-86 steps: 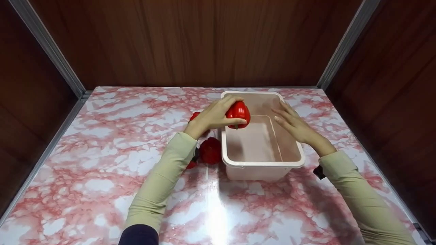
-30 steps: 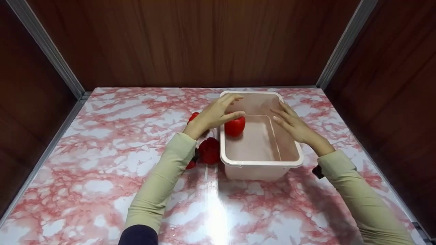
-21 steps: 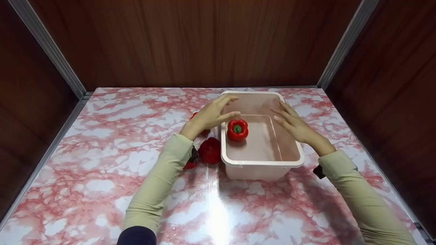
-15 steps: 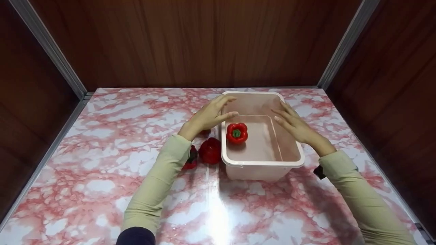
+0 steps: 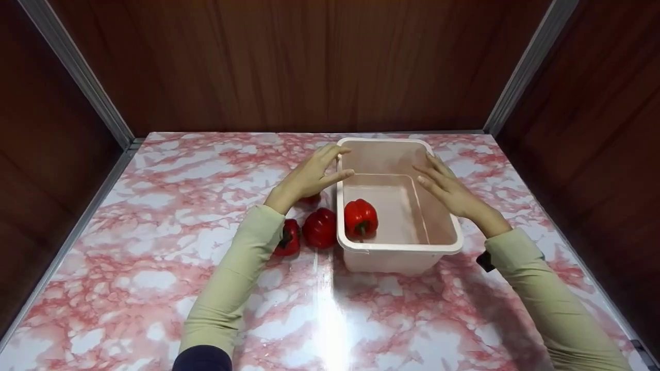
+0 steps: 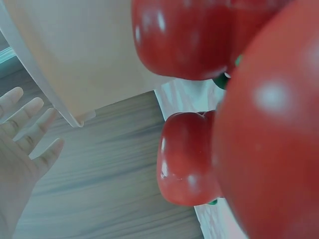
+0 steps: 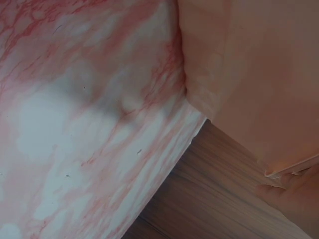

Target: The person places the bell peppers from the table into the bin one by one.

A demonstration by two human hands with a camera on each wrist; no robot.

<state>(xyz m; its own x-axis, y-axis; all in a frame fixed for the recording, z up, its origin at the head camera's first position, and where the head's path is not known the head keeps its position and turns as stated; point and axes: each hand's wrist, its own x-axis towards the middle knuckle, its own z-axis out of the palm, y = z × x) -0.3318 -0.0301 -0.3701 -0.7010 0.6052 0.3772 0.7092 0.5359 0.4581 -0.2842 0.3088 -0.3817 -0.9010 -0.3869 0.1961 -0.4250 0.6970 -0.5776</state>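
Your left hand [image 5: 312,174] hangs at the left rim of a pale pink bin [image 5: 402,248], thumb and fingers spread wide with nothing between them, above a red-and-white marbled table [image 5: 129,278]. Inside, one red bell pepper [image 5: 360,214] lies tipped on its side in the near left part of the bin, green stem turned toward you; its rounded, lobed body probably explains the tilt, and the wall beside it likely checks any roll. Your right hand [image 5: 449,191] slants over the opposite rim, fingers long and parted, gripping no pepper; it seems placed there to keep the bin from sliding, though how firmly it bears on the rim cannot be told. Outside the left wall, three more peppers sit on the table: a middle pepper [image 5: 319,228] right beside the bin, a near pepper [image 5: 293,237] partly behind your left wrist, and a far pepper [image 5: 310,199] mostly hidden beneath your left hand. Clustered so close, they appear laid out for a short reach on that side.
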